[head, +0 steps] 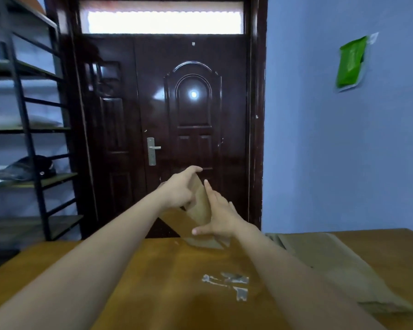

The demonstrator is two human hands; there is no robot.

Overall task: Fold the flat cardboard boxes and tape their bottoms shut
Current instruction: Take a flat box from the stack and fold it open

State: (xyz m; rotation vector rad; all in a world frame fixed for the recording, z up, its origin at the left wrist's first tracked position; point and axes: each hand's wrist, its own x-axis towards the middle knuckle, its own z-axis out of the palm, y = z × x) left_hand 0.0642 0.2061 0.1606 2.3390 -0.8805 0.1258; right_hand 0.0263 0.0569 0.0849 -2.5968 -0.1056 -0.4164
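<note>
Both hands hold one small cardboard box (199,206) upright at the far edge of the wooden worktop (153,270), arms stretched out in front. The left hand (180,186) has its grip closed over the box's top edge, fingers curled across it. The right hand (221,219) lies open and flat against the near side of the box, fingers spread, pressing rather than clasping. The box looks partly opened out from flat, its lower end resting on or just above the worktop below the hands; motion blur hides its flaps. No tape roll can be seen, and no tape shows on this box. To the right of the hands, nearer the person, a stack of flat cardboard (339,265) lies unfolded on the worktop. On this showing the job is at an early stage: this box is only being shaped, its bottom is untaped, and the flat ones are left to do. Behind the hands stands a dark door (167,103).
</note>
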